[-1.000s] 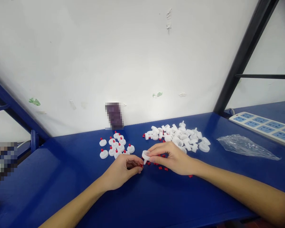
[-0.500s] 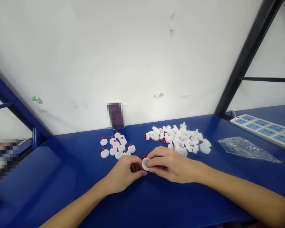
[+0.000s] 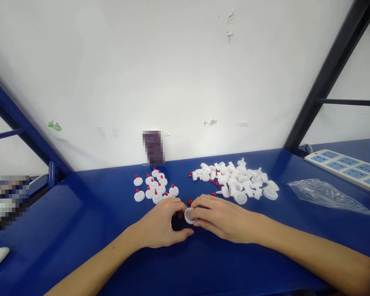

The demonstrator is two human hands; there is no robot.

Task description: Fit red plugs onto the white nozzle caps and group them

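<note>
My right hand (image 3: 223,218) pinches a white plastic nozzle cap (image 3: 190,215) by its rim, with the hollow underside facing me. The cap's spout is out of sight. Close on its left, my left hand (image 3: 163,222) curves with thumb and fingers apart. Its fingertips are near the cap's rim; whether they touch it I cannot tell. Beyond my fingers lie small red tip caps (image 3: 190,202). Farther back on the right is a heap of loose white nozzle caps (image 3: 239,179). To the left stand several white nozzle caps with red tips (image 3: 156,197), spouts up.
Everything lies on a blue table (image 3: 80,230) against a white wall. A clear plastic bag (image 3: 329,196) and a white power strip (image 3: 348,166) are at the right. A dark, blurred rectangle (image 3: 154,148) leans at the wall. Metal posts rise on both sides.
The nozzle cap came down and tipped, its hollow side turning toward me. My left hand closed in on it with a small red tip cap, then its thumb and fingers spread apart.
</note>
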